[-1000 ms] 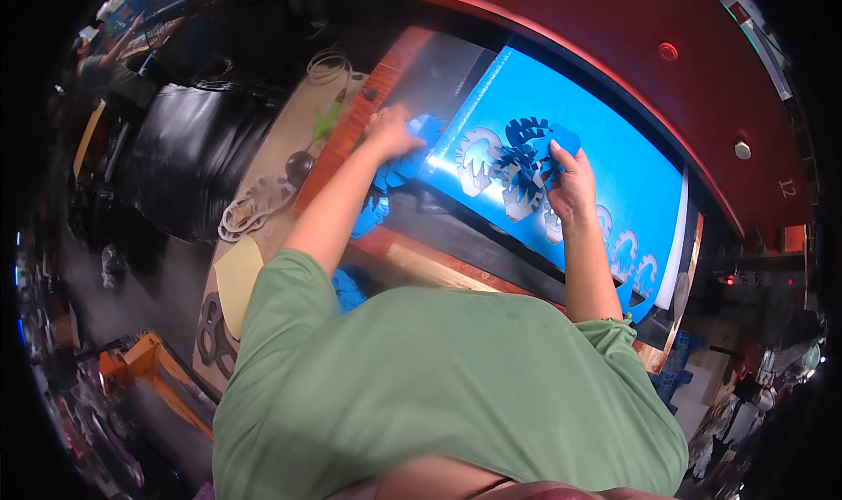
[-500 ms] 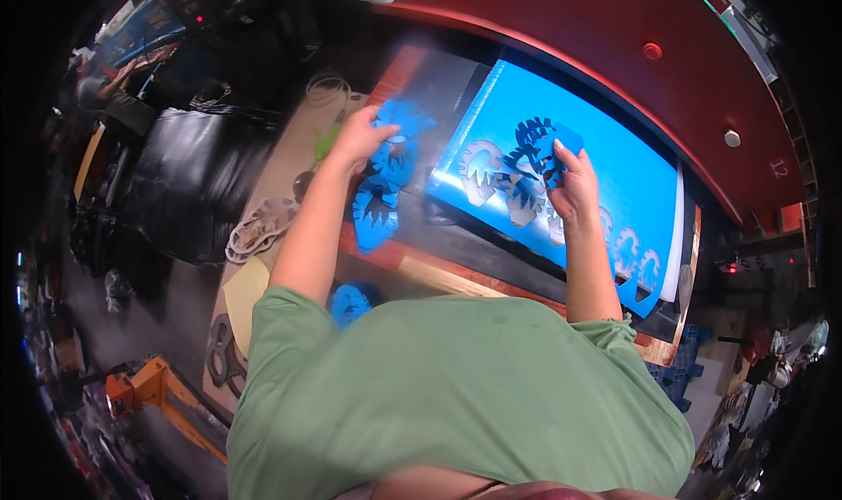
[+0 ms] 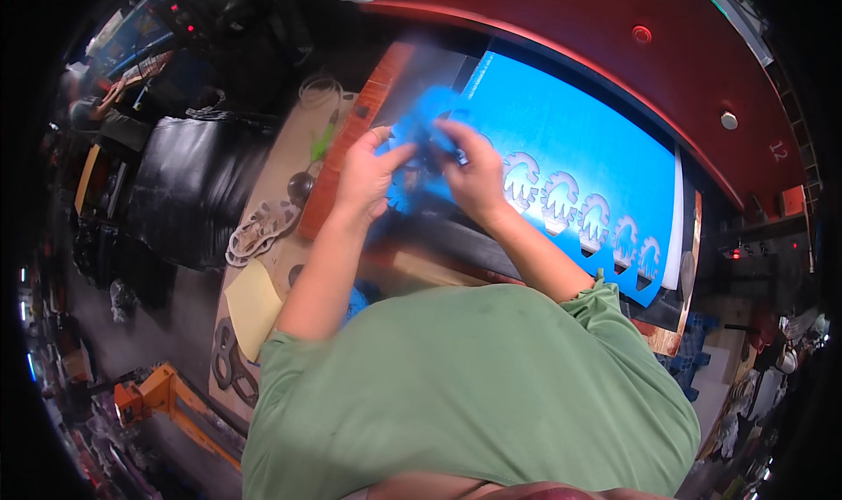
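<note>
Both my hands meet over the left end of a large blue foam sheet (image 3: pixel 579 145) lying on a dark machine bed. My left hand (image 3: pixel 367 174) and my right hand (image 3: pixel 469 168) together pinch a blurred blue cut-out foam piece (image 3: pixel 419 118) lifted above the sheet. A row of several arch-shaped cut holes (image 3: pixel 561 197) runs along the sheet's near edge, to the right of my right hand. My green-sleeved arms rise from the lower edge.
A red curved machine housing (image 3: pixel 614 53) arches behind the sheet. To the left are a wooden bench (image 3: pixel 289 149) with pale cut-outs (image 3: pixel 259 228), a yellow pad (image 3: pixel 254 307) and a black bag (image 3: pixel 193 193). Blue foam pieces (image 3: pixel 693 351) lie lower right.
My left hand has come in from the left side with blue pieces and my right hand has left the sheet's middle; both now meet on one lifted cut-out.
</note>
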Demonstrator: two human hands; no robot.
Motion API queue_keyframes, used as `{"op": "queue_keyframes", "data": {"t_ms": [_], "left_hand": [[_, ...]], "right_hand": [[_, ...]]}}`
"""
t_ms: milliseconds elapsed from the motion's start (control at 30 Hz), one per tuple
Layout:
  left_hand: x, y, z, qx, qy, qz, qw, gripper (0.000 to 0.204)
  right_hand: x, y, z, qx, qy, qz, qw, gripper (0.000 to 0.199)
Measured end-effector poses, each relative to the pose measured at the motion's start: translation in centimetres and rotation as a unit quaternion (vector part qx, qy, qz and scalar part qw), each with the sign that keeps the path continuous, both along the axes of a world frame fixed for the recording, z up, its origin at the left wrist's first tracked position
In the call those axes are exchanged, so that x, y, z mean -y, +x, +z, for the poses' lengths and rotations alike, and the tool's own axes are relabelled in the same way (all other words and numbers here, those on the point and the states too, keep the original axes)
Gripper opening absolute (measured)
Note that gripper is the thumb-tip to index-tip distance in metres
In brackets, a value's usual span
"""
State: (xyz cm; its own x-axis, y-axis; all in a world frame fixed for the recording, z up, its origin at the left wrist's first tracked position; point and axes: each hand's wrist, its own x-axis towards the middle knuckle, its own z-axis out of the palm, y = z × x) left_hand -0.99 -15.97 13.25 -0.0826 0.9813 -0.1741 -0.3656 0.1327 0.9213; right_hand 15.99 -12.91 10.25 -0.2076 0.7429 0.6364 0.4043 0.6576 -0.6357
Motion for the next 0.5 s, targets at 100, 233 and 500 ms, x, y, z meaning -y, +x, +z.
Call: {"op": "queue_keyframes", "data": {"t_ms": [100,233,500], "left_hand": [[0.7,0.8,-0.1,0.074,-0.004,-0.005,0.997,0.027],[1.3,0.9,-0.4,0.104,0.002,-0.017,0.994,0.025],[2.5,-0.2,-2.0,0.134,-0.008,-0.026,0.991,0.025]], "right_hand": [[0.9,-0.4,-1.4,-0.085,-0.114,0.070,0.987,0.038],[1.3,-0.4,-2.5,-0.252,-0.214,0.148,0.932,0.042],[-0.1,1.2,-1.8,-0.558,-0.451,0.136,0.684,0.021]]}}
